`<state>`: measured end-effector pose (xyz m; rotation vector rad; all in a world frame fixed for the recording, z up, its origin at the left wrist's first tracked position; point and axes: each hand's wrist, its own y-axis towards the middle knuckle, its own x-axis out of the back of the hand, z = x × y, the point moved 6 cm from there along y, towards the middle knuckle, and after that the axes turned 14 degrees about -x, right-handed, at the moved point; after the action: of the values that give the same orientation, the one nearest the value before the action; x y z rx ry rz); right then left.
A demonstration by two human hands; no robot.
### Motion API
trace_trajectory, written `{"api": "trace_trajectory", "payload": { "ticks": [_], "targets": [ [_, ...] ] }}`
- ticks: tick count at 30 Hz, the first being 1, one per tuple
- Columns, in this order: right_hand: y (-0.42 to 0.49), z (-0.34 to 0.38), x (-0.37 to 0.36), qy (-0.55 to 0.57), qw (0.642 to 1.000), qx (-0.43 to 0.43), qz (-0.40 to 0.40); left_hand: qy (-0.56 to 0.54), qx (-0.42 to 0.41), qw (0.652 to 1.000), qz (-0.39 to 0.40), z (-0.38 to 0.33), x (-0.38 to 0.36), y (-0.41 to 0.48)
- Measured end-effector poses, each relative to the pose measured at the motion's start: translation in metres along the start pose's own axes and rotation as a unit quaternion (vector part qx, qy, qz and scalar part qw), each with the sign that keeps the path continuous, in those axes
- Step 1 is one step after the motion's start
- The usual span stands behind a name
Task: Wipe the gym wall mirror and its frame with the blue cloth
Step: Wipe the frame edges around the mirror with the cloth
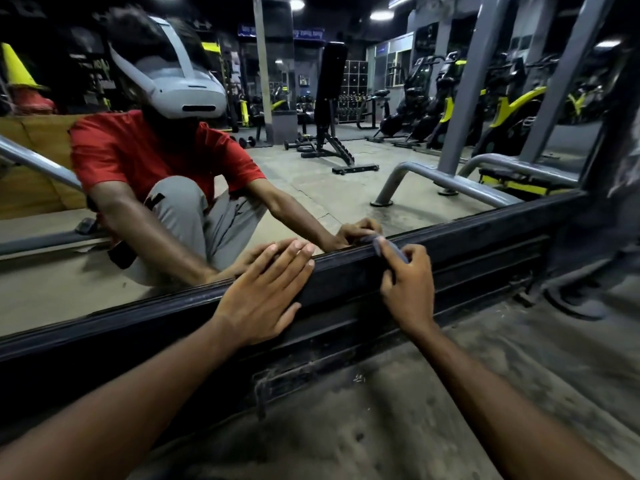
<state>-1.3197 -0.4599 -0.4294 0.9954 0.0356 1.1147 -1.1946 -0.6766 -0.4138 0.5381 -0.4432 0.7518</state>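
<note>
The wall mirror fills the upper part of the head view, and its black bottom frame runs across the middle, low near the floor. My left hand lies flat with straight fingers on the frame, fingertips at the glass edge. To its right, my right hand pinches the folded blue cloth and presses it on the frame's top edge. Most of the cloth is hidden inside the fingers.
Dusty concrete floor lies under my arms. A dark machine base stands on the floor at the right, close to the frame's end. The mirror reflects a crouching person in a red shirt, a weight bench, metal rails and yellow-black exercise machines.
</note>
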Motion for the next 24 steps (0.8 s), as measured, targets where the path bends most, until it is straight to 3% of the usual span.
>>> {"api": "trace_trajectory", "payload": {
  "ticks": [2,4,10,13,22,24],
  "targets": [
    [0.006,-0.008,0.001,0.008,0.997,-0.079,-0.015,0.006,-0.001,1.000,-0.009,-0.003,0.002,0.012],
    [0.002,0.000,0.000,0.025,0.994,-0.100,-0.023,0.019,-0.004,1.000,-0.019,-0.008,0.004,0.031],
    [-0.027,0.017,-0.007,0.040,0.996,0.061,0.046,0.002,0.011,1.000,-0.028,-0.017,-0.008,0.056],
    [-0.019,0.004,-0.002,0.014,0.993,0.092,0.075,-0.007,0.013,0.999,-0.043,-0.016,-0.005,0.056],
    [0.053,-0.085,0.026,0.042,0.995,-0.082,-0.029,-0.005,0.010,1.000,-0.027,-0.047,-0.008,0.118],
    [0.049,-0.076,0.021,0.062,0.998,-0.024,-0.002,0.005,0.011,1.000,-0.020,-0.046,-0.012,0.116]
  ]
}}
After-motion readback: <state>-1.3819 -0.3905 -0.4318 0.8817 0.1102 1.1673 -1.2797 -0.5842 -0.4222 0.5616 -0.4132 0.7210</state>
